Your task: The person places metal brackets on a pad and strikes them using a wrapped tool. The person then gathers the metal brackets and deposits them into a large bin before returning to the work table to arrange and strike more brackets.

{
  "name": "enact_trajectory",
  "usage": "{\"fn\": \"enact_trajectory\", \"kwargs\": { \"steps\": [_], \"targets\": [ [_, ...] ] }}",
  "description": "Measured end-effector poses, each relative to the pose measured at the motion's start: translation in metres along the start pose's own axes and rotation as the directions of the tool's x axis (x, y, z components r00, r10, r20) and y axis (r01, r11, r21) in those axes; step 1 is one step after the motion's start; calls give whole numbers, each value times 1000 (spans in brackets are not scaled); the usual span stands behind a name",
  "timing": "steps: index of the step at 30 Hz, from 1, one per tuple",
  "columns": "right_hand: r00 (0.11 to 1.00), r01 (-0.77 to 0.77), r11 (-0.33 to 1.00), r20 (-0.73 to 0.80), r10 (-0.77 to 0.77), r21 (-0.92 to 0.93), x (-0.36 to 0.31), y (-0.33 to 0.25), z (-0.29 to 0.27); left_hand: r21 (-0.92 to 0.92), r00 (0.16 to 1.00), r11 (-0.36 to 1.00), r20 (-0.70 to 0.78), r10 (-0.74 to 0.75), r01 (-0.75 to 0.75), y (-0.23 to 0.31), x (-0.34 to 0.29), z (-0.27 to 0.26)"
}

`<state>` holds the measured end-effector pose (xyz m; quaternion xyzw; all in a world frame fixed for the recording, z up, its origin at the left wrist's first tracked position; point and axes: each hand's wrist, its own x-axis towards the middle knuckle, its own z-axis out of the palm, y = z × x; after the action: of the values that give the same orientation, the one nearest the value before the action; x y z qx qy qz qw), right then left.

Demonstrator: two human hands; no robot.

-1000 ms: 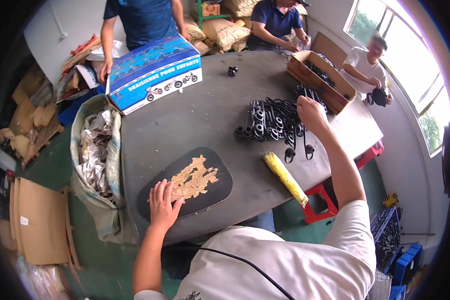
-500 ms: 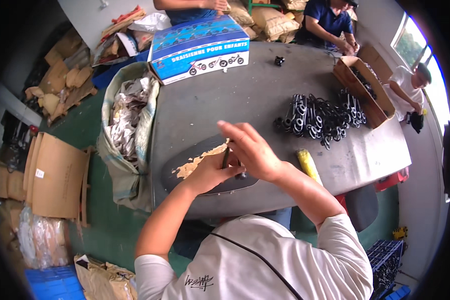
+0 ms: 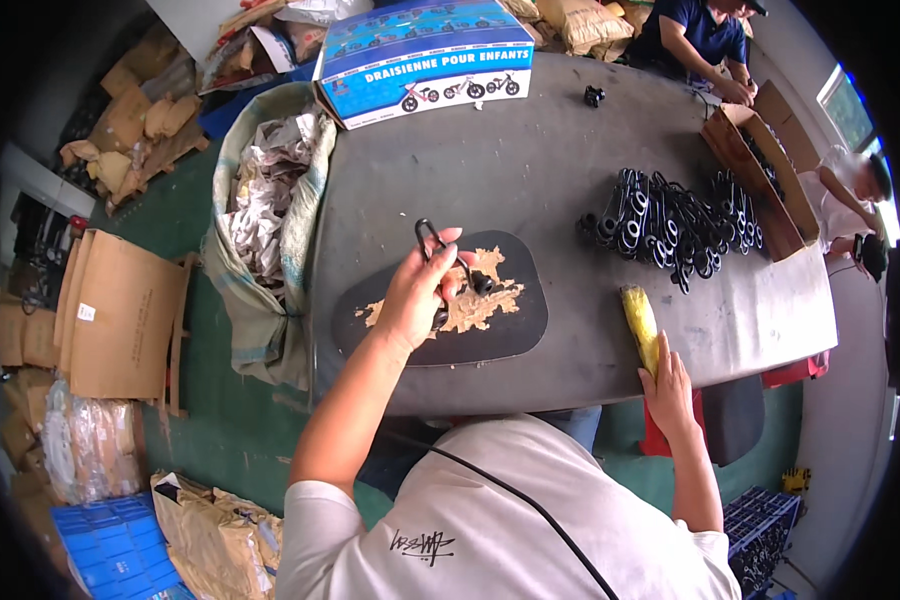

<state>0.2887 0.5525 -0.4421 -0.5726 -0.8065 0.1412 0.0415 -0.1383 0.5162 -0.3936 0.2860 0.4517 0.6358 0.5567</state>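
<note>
My left hand (image 3: 415,292) is closed around a black looped rod part (image 3: 426,232) with dark round ends. The loop sticks up past my fingers, and part of the rod is hidden by them. Below it lies a dark rounded board (image 3: 525,338), its middle covered with a ragged tan patch (image 3: 490,300). Over to the right, by the table's near edge, my right hand (image 3: 673,395) has thumb and fingers about the lower end of a yellow-wrapped stick-shaped thing (image 3: 638,318), whose kind I cannot make out.
A heap of black looped parts (image 3: 660,225) lies right of the board on the grey table (image 3: 450,180). Behind it stands an open cardboard box (image 3: 760,185). A blue printed carton (image 3: 425,75) and a sack of crumpled paper (image 3: 270,190) flank the left. Two other people work at the far right.
My right hand has left the part at the board and moved right to the yellow-wrapped thing, which has turned slightly. My left hand now holds the looped part alone. The whole view has shifted.
</note>
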Motion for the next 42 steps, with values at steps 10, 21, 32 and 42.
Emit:
{"fn": "enact_trajectory", "kwargs": {
  "steps": [10,21,32,42],
  "targets": [
    [795,-569,64,568,-215,820,7,-106,-26,606,941,746,17,337,-278,6,20,-6],
    [846,528,674,-244,-475,517,28,-176,-18,918,834,221,173,524,-329,16,6,12],
    [865,495,694,-224,-449,522,18,-172,-44,910,805,244,142,577,-336,18,15,-9],
    [649,729,548,-159,-744,409,7,-184,-18,923,837,183,206,506,-338,27,19,-18]
  ]
}}
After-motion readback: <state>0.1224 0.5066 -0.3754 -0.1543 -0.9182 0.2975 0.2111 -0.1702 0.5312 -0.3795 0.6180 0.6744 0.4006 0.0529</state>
